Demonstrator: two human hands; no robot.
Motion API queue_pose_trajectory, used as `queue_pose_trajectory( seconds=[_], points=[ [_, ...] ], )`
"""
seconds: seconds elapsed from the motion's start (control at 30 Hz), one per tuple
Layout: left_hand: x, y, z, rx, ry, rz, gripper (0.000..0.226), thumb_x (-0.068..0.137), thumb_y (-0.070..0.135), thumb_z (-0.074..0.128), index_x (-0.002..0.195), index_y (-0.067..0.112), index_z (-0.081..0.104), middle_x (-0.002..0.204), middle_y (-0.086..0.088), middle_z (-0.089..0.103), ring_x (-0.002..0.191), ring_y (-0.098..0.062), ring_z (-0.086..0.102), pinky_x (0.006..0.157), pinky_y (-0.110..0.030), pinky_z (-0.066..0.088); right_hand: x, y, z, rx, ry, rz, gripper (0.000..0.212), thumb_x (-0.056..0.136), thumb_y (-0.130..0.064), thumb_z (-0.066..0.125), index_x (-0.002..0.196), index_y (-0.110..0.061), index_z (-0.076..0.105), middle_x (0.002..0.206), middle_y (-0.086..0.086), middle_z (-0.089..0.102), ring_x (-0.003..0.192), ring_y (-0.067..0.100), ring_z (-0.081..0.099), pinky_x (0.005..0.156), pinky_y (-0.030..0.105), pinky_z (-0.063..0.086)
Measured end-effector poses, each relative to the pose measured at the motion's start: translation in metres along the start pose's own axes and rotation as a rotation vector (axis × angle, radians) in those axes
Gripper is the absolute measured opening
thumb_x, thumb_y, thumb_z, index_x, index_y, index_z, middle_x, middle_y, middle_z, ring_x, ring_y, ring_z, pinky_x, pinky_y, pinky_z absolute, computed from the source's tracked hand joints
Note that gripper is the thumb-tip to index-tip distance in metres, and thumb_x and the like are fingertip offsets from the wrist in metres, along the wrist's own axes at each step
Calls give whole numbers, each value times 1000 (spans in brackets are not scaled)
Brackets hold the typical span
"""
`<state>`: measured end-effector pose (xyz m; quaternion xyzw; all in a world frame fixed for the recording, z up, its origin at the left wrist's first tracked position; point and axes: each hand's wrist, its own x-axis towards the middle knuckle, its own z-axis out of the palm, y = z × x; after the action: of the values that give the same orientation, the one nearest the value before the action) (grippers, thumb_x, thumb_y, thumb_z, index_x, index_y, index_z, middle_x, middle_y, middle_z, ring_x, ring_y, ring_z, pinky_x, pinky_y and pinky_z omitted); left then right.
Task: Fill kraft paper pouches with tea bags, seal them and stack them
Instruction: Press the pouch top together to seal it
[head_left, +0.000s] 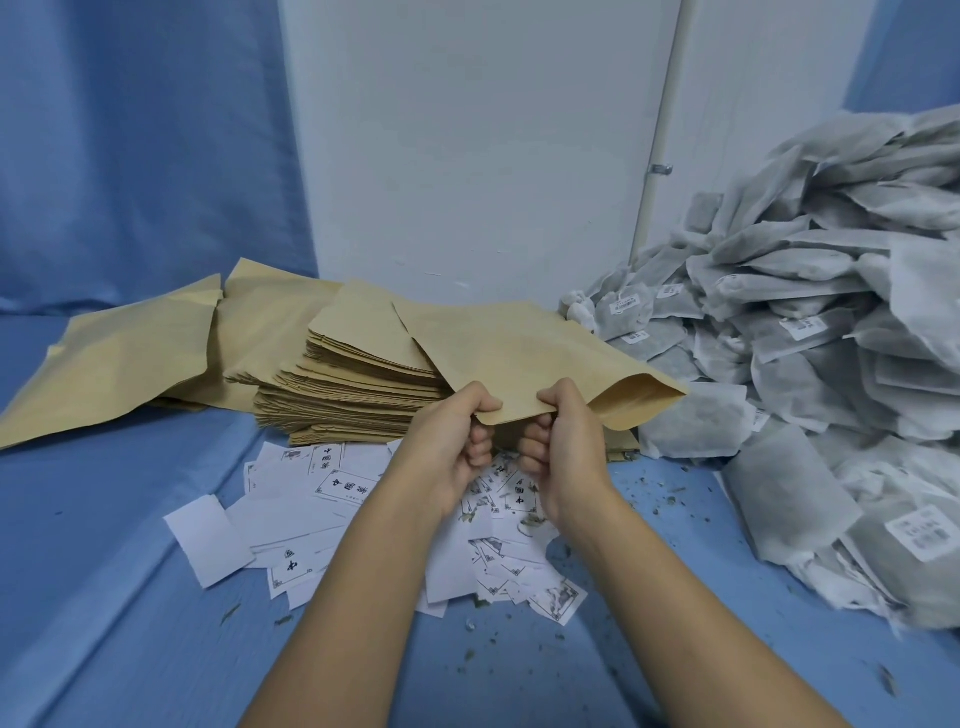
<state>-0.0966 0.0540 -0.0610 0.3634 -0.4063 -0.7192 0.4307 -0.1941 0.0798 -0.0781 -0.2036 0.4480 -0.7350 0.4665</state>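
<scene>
— So where is the kraft pouch (519, 353) just now?
— Lifted off the blue-covered desk (104, 519), in front of the stack of empty pouches (353, 384). It is held nearly flat, its open mouth turned to the right, toward the heap of tea bags (831, 322).
— And the grip?
— Both are clamped on its near edge. The left hand (457, 441) pinches the edge with thumb on top and fingers curled beneath. The right hand (563, 447) does the same just beside it, and the two hands are almost touching.
— What lies below them?
— Scattered white printed labels (332, 499) on the desk, with tea crumbs (654, 493) sprinkled to their right.
— Anything else?
— A few loose pouches (119, 358) sprawl flat at the far left, beside and behind the stack, and a white wall panel (467, 156) stands at the back
</scene>
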Motion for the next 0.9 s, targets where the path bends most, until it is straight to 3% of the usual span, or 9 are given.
queue_pose_trajectory(
  seconds=[0.3, 0.5, 0.6, 0.73, 0.9],
  points=[
    [0, 4, -4, -39, 36, 2, 26, 83, 5, 50, 64, 16, 37, 38, 5, 25, 31, -7, 19, 36, -18, 17, 2, -4, -2, 11, 39, 10, 27, 86, -17, 40, 62, -19, 28, 39, -10, 23, 31, 6, 16, 31, 16, 13],
    [-2, -9, 13, -6, 285, 194, 27, 80, 12, 55, 56, 15, 43, 43, 3, 33, 39, -12, 25, 39, -19, 21, -4, 1, 8, -17, -30, 12, 28, 89, -16, 37, 62, -17, 31, 37, -8, 28, 30, 7, 20, 31, 19, 18],
    [-3, -10, 15, 4, 238, 142, 32, 81, 13, 58, 49, 11, 53, 40, 2, 43, 33, -10, 31, 41, -20, 26, -8, 3, 10, -95, -77, 25, 33, 89, -21, 38, 57, -14, 34, 41, -1, 37, 30, 8, 24, 34, 17, 18],
    [-4, -11, 17, 7, 292, 185, 22, 80, 11, 57, 60, 13, 48, 44, 2, 40, 33, -8, 30, 36, -16, 25, -7, 4, 11, 95, -42, 61, 31, 88, -15, 38, 59, -19, 29, 38, -7, 24, 30, 7, 16, 33, 19, 11],
    [-5, -12, 16, 66, 224, 172, 25, 82, 13, 56, 58, 11, 49, 41, 2, 42, 33, -10, 31, 38, -17, 25, -8, 2, 8, 14, -93, 81, 31, 89, -21, 38, 58, -16, 33, 37, -3, 34, 30, 7, 18, 32, 17, 12]
  ],
)
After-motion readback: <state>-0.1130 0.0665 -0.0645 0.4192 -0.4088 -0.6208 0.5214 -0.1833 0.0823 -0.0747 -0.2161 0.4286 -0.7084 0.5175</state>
